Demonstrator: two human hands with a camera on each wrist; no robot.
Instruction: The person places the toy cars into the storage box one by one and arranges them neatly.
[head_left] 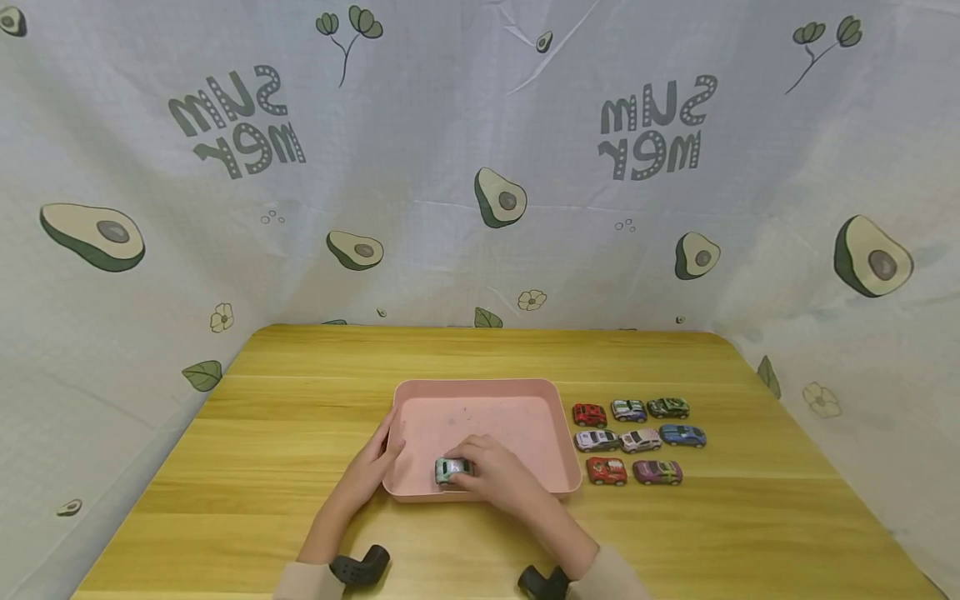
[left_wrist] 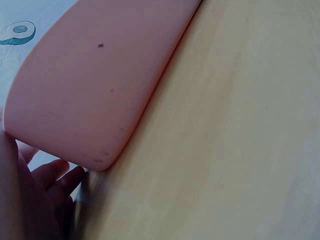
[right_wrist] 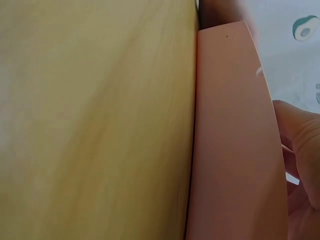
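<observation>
A pink tray [head_left: 487, 388] lies on the table. My left hand [head_left: 369, 465] holds its left side, thumb over the rim and fingers along the outer wall. In the left wrist view, the fingers [left_wrist: 60, 179] are by the tray's corner. My right hand [head_left: 495, 473] reaches over the tray's front wall and grips a pale green toy car [head_left: 446, 470] inside, near that wall. Part of the car is covered by the fingers. In the right wrist view, the front wall [right_wrist: 235, 135] hides the car, and only part of the right hand [right_wrist: 302, 155] shows beyond it.
Right of the tray, several toy cars stand in loose rows, among them a red car [head_left: 589, 415], a blue car [head_left: 682, 435] and a purple car [head_left: 657, 472]. The wooden table [head_left: 247, 467] is bordered by a printed cloth [head_left: 435, 275] at the back and sides.
</observation>
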